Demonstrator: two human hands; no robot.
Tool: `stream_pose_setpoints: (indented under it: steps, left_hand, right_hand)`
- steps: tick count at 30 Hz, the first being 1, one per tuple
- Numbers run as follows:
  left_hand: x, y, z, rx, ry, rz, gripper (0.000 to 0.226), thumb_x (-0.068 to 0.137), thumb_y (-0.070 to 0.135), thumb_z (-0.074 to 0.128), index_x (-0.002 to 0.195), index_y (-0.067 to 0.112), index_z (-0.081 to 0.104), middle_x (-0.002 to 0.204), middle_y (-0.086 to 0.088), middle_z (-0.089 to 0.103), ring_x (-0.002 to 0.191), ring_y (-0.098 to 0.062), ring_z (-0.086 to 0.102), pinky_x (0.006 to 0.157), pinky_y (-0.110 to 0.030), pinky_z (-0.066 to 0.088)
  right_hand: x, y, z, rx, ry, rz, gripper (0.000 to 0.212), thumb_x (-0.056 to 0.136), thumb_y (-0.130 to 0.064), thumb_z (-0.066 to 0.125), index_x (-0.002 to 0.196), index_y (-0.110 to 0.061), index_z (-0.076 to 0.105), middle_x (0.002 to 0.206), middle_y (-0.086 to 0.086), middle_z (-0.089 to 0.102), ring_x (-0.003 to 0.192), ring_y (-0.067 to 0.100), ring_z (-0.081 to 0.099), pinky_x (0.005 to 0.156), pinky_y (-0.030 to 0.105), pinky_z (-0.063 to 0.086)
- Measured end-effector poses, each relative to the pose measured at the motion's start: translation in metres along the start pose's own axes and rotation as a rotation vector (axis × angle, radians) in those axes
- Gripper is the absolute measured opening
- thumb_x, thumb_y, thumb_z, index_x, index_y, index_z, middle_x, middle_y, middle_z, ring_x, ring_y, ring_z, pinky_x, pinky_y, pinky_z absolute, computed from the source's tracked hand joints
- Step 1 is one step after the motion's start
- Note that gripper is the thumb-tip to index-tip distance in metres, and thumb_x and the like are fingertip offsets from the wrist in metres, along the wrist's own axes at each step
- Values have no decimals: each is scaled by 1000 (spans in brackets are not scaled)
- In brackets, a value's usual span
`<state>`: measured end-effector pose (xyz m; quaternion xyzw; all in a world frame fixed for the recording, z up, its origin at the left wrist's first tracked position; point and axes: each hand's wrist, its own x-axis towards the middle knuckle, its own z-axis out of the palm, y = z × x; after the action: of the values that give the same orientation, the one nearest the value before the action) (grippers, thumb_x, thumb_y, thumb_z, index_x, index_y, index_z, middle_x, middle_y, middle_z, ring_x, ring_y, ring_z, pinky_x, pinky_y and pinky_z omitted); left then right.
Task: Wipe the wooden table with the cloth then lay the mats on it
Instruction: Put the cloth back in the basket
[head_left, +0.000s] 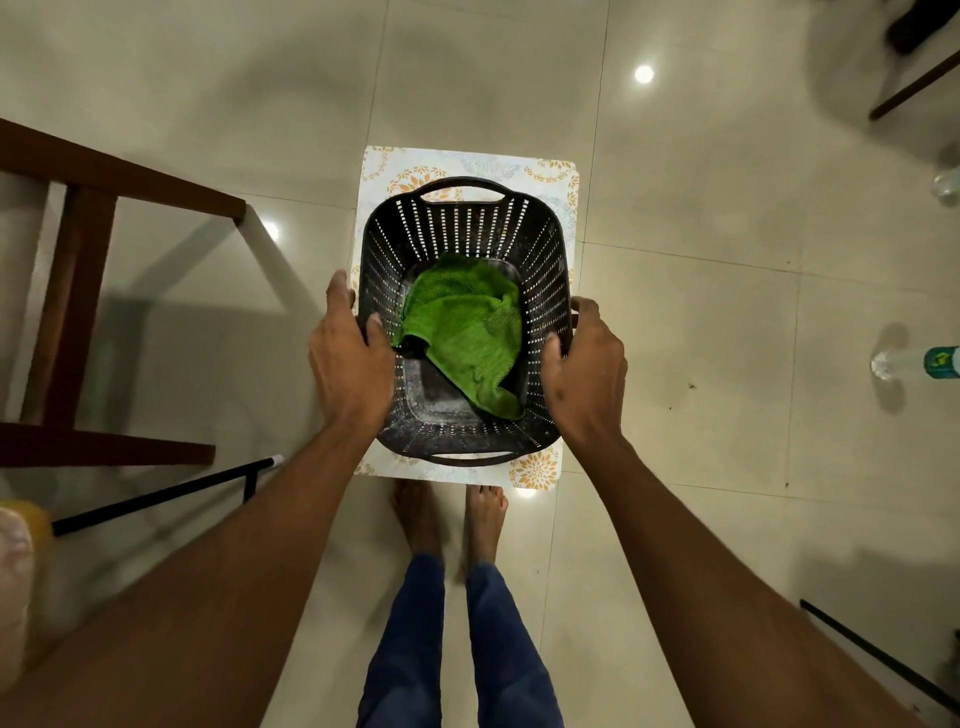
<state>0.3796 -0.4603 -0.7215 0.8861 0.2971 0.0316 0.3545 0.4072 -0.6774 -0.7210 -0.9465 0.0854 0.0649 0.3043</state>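
Observation:
A black perforated plastic basket (457, 223) sits in the middle of the view, with a crumpled green cloth (467, 327) lying inside it. My left hand (350, 358) grips the basket's left rim, thumb inside. On the opposite rim, my right hand (584, 369) holds on with its thumb curled over the edge. Under the basket lie white mats with an orange floral pattern (540, 470), resting on the tiled floor. The wooden table (119, 182) stands at the left; only its dark frame and leg show.
My bare feet (452, 519) stand just behind the mats. A black rod (166, 493) lies on the floor at left, another (878, 654) at lower right. A plastic bottle (914, 364) stands at the right. A dark wooden furniture leg (914, 85) shows top right.

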Motion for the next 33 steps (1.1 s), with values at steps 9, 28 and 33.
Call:
stream_pose_setpoints:
  steps: [9,28,33]
  left_hand:
    - [1,5,2,-100,9,43,16,102,4,53,108,4,68,92,-5,70,84,-25,65,76,-41,52]
    - [-12,-56,2,46,-440,-524,59,93,25,81,131,2,41,135,-20,63,122,-43,63,100,-57,55]
    - [-22,-63,13,132,-367,-552,60,91,33,84,129,4,48,132,-16,65,122,-44,63,97,-48,52]
  right_hand:
    - [-5,7,9,69,24,126,27,105,-10,52,129,-9,63,105,17,71,97,39,62,77,37,38]
    - [20,124,-101,83,302,232,20,93,-22,62,105,-8,70,97,17,77,90,42,68,84,49,54]
    - [13,131,-96,81,283,243,17,93,-23,61,102,-9,68,94,16,76,88,43,67,84,53,56]
